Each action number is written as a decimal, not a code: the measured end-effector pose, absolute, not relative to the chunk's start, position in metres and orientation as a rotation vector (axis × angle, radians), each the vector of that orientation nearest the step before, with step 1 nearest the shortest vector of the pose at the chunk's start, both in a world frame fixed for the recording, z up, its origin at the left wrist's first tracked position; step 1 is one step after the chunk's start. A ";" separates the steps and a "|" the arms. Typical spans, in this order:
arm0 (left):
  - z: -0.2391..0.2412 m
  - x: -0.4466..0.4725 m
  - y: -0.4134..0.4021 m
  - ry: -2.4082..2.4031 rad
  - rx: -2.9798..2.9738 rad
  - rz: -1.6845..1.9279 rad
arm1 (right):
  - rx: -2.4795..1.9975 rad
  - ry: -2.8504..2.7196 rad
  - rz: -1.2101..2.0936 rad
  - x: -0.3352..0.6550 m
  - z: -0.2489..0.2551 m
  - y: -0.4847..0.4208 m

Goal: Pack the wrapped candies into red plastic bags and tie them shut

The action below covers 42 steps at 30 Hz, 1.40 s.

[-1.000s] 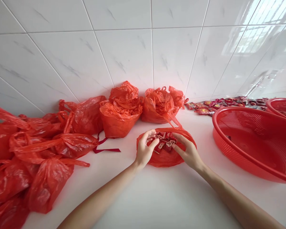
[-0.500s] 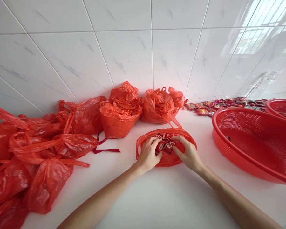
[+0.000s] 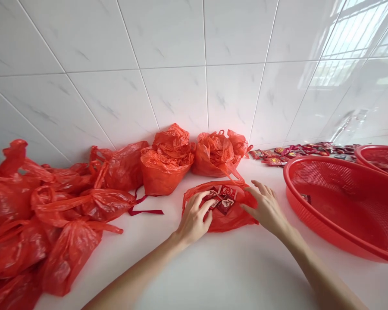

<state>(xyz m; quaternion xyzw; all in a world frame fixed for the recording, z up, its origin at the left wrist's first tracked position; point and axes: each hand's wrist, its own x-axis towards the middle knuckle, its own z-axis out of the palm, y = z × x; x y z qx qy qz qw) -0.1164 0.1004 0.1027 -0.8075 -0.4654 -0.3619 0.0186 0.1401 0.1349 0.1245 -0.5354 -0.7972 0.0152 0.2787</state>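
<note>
A red plastic bag lies with its mouth open on the white counter, and several small dark red packets with pale printing rest inside it. My left hand reaches over the bag's left rim, fingers apart and curved beside the packets; no packet shows in its grasp. At the bag's right rim is my right hand, its fingers spread and holding nothing. The thumb is close to the plastic; whether it touches I cannot tell.
Knotted red bags are heaped at left. Two bunched red bags stand by the tiled wall. At right is a red mesh basket with one packet in it, a second basket behind. Loose packets lie along the wall.
My right hand has left the packets and moved right to the bag's rim, its fingers opening. The left hand has shifted slightly left and down. The view has tilted up a little.
</note>
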 end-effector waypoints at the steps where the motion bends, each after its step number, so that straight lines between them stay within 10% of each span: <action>1: 0.103 -0.122 0.097 -1.451 -2.468 -1.113 | -1.505 -2.141 0.069 0.143 0.126 0.136; 11: 0.116 -0.173 0.080 -1.950 -2.385 -1.055 | -1.602 -2.119 0.404 0.149 0.136 0.135; 25: 0.286 -0.162 0.099 -1.757 -2.259 -2.303 | -0.855 -1.333 0.967 0.140 0.243 0.136; 42: 0.311 -0.114 0.088 -1.553 -2.522 -2.131 | -0.499 -1.624 0.839 0.082 0.287 0.119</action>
